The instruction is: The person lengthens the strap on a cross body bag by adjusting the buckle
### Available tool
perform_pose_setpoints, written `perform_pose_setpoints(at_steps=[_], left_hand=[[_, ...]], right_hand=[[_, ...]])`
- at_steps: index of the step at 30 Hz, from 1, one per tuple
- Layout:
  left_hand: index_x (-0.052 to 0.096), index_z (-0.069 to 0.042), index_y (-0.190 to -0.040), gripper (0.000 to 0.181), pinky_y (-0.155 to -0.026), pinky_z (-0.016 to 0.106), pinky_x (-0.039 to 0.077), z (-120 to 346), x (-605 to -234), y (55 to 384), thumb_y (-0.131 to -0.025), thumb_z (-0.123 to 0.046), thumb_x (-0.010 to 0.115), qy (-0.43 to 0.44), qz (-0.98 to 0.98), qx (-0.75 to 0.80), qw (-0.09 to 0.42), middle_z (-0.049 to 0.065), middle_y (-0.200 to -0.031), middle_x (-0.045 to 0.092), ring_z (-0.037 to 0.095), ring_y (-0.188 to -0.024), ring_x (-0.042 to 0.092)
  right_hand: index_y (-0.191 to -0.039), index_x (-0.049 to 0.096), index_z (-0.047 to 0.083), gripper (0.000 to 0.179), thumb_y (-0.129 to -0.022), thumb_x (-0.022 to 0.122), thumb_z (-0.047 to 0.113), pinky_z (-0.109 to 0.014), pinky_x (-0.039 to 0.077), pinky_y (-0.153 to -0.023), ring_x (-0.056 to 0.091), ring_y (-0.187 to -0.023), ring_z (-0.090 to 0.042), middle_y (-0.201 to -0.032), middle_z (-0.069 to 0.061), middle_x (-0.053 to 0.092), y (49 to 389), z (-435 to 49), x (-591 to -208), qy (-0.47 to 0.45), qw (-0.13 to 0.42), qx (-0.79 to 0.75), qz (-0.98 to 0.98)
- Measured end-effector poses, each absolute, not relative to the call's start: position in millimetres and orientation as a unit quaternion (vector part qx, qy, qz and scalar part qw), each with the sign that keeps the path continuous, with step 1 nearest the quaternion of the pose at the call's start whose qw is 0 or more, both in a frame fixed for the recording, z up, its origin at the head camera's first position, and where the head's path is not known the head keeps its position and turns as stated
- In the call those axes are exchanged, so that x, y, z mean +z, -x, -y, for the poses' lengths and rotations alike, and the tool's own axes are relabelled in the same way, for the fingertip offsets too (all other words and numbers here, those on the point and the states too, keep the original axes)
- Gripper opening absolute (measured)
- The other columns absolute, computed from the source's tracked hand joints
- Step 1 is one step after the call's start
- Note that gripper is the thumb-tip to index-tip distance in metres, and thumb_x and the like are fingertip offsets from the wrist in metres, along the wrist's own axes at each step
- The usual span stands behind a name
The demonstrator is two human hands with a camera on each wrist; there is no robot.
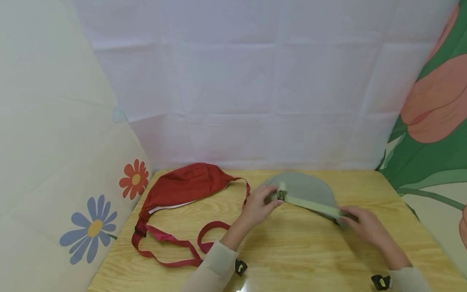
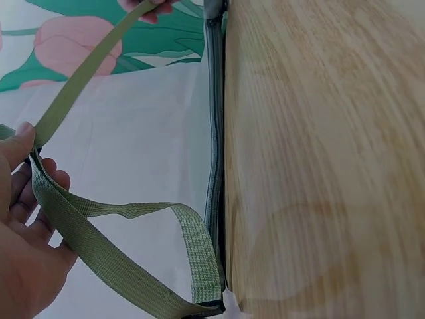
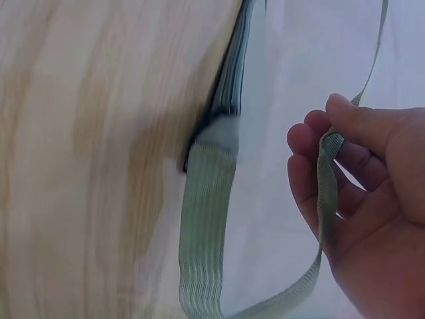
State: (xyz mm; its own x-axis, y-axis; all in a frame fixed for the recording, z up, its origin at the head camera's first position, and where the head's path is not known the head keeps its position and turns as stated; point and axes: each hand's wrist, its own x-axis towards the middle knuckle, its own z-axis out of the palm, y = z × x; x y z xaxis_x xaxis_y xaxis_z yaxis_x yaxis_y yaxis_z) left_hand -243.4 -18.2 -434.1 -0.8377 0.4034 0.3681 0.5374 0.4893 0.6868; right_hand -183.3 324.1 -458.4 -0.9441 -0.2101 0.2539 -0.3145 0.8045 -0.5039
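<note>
A grey-green waist bag point(image 1: 303, 186) lies at the back of the table, its zipper edge point(image 2: 214, 133) visible in the left wrist view. Its light green strap point(image 1: 310, 205) is lifted and stretched between both hands. My left hand point(image 1: 257, 206) pinches the strap close to a dark buckle point(image 1: 281, 195); below those fingers, a loop of webbing point(image 2: 106, 259) hangs back to the bag. At the bag's right end, my right hand point(image 1: 365, 224) pinches the strap between thumb and fingers. From there the webbing point(image 3: 207, 232) curves down and back up to the bag's corner.
To the left lies a red waist bag point(image 1: 189, 184), its red strap point(image 1: 175, 263) looped on the wooden table point(image 1: 292, 259) and partly behind my left forearm. A white cloth point(image 1: 226, 81) hangs behind the table; flower-printed sheets point(image 1: 434, 162) flank it.
</note>
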Motion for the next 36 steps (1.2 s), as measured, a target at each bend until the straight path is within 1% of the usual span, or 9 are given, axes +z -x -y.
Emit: perform_pose_setpoints(at_steps=[7,11,15,20,22,26,29,32,36], left_hand=[[0.066,-0.007,-0.132,0.044,-0.086,0.034,0.052,22.9,-437.0,242.7,-0.095,-0.029,0.072,0.275,0.86,-0.424,0.066,0.009,-0.128,0.066,0.023,-0.111,0.062],[0.065,-0.006,-0.133,0.045,-0.084,0.032,0.052,21.8,-437.3,242.4,-0.096,-0.03,0.071,0.279,0.86,-0.423,0.061,0.009,-0.129,0.066,0.022,-0.11,0.063],[0.064,-0.006,-0.134,0.045,-0.083,0.031,0.053,21.6,-437.7,241.8,-0.096,-0.029,0.071,0.285,0.857,-0.424,0.066,0.01,-0.13,0.066,0.023,-0.109,0.063],[0.065,-0.007,-0.133,0.044,-0.081,0.029,0.054,24.7,-439.7,240.5,-0.095,-0.028,0.073,0.296,0.855,-0.42,0.078,0.009,-0.129,0.067,0.022,-0.107,0.064],[0.065,-0.007,-0.132,0.044,-0.079,0.028,0.053,26.7,-440.9,239.2,-0.094,-0.028,0.073,0.298,0.855,-0.418,0.079,0.009,-0.127,0.067,0.021,-0.104,0.064],[0.065,-0.006,-0.133,0.045,-0.078,0.027,0.053,29.6,-442.9,236.5,-0.095,-0.029,0.073,0.299,0.857,-0.413,0.071,0.008,-0.127,0.067,0.021,-0.104,0.064],[0.065,-0.007,-0.134,0.046,-0.08,0.029,0.053,29.9,-443.7,236.0,-0.095,-0.03,0.072,0.303,0.858,-0.408,0.07,0.008,-0.128,0.066,0.021,-0.107,0.064],[0.065,-0.01,-0.134,0.045,-0.08,0.028,0.053,30.2,-443.8,236.2,-0.095,-0.03,0.072,0.302,0.861,-0.404,0.07,0.006,-0.126,0.067,0.018,-0.104,0.063],[0.066,-0.01,-0.132,0.042,-0.075,0.026,0.052,30.7,-442.8,236.9,-0.095,-0.03,0.072,0.303,0.859,-0.408,0.069,0.004,-0.121,0.068,0.016,-0.096,0.062]], right_hand=[[-0.116,0.072,-0.003,0.026,-0.091,0.073,0.003,-0.055,0.055,-0.08,0.069,-0.097,-0.042,-0.111,-0.025,0.072,185.5,-340.7,-457.2,-0.114,0.099,0.272,0.951],[-0.117,0.072,-0.002,0.027,-0.092,0.072,0.004,-0.057,0.054,-0.082,0.068,-0.099,-0.044,-0.113,-0.025,0.071,185.1,-350.7,-458.4,-0.105,0.096,0.27,0.952],[-0.117,0.072,-0.001,0.027,-0.091,0.074,0.005,-0.057,0.054,-0.082,0.068,-0.1,-0.045,-0.113,-0.023,0.072,183.7,-358.8,-460.4,-0.112,0.104,0.268,0.951],[-0.115,0.073,0.0,0.026,-0.09,0.075,0.005,-0.054,0.055,-0.08,0.068,-0.099,-0.043,-0.112,-0.021,0.073,184.5,-366.1,-466.0,-0.118,0.119,0.258,0.952],[-0.115,0.074,0.001,0.026,-0.089,0.075,0.004,-0.052,0.056,-0.079,0.069,-0.097,-0.041,-0.111,-0.019,0.073,184.7,-367.2,-469.0,-0.118,0.128,0.25,0.952],[-0.113,0.075,0.003,0.026,-0.087,0.077,0.004,-0.053,0.056,-0.078,0.07,-0.094,-0.038,-0.109,-0.018,0.074,186.5,-370.1,-474.2,-0.127,0.145,0.247,0.95],[-0.111,0.076,0.004,0.026,-0.085,0.079,0.003,-0.052,0.056,-0.077,0.072,-0.092,-0.027,-0.107,-0.016,0.075,187.1,-373.5,-477.1,-0.129,0.157,0.243,0.949],[-0.109,0.077,0.004,0.026,-0.083,0.079,0.001,-0.05,0.057,-0.075,0.07,-0.088,-0.016,-0.104,-0.015,0.076,188.4,-378.2,-478.8,-0.13,0.172,0.234,0.948],[-0.106,0.077,0.003,0.026,-0.081,0.08,-0.001,-0.049,0.057,-0.073,0.072,-0.084,-0.018,-0.1,-0.016,0.076,191.2,-384.2,-478.4,-0.136,0.2,0.216,0.946]])
